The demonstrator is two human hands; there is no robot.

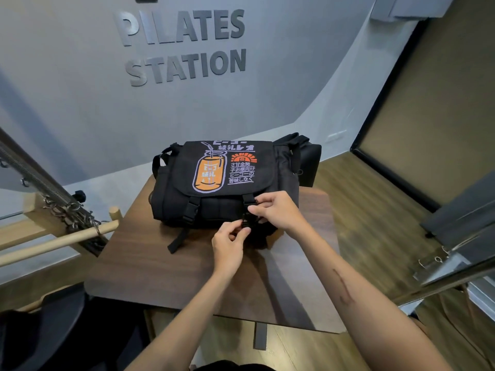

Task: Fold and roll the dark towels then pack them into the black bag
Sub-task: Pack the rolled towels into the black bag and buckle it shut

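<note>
While the black canvas messenger bag (225,183) sits on the far half of the dark walnut-veneer table (150,263), its flap is folded down over the front, showing a printed orange drink can with a straw and white lettering beside an orange sun. The left-side black plastic buckle (190,210) on the flap strap looks fastened, its loose strap end (177,241) trailing onto the tabletop toward the person. Both of the person's hands are at the right-side buckle (247,219). The left hand (229,243) comes up from below, thumb and forefinger pinched on the lower part of that clasp. The right hand (277,210) reaches in from the right, its fingers curled around the upper strap piece just above; the two hands are almost touching. Whether the two halves of this buckle are joined I cannot tell, as the fingers cover the joint. No towel shows anywhere, and the bag bulges full under the closed flap. Behind the bag, at its right, a black shoulder strap (294,141) loops over a second dark padded shape (310,164) off the table's far corner. On the grey wall beyond, raised letters (184,46) read "PILATES STATION". To the left stand pale wooden bars (59,242) hung with metal springs and chains (67,210). A wood-plank floor (375,223) spreads to the right.
</note>
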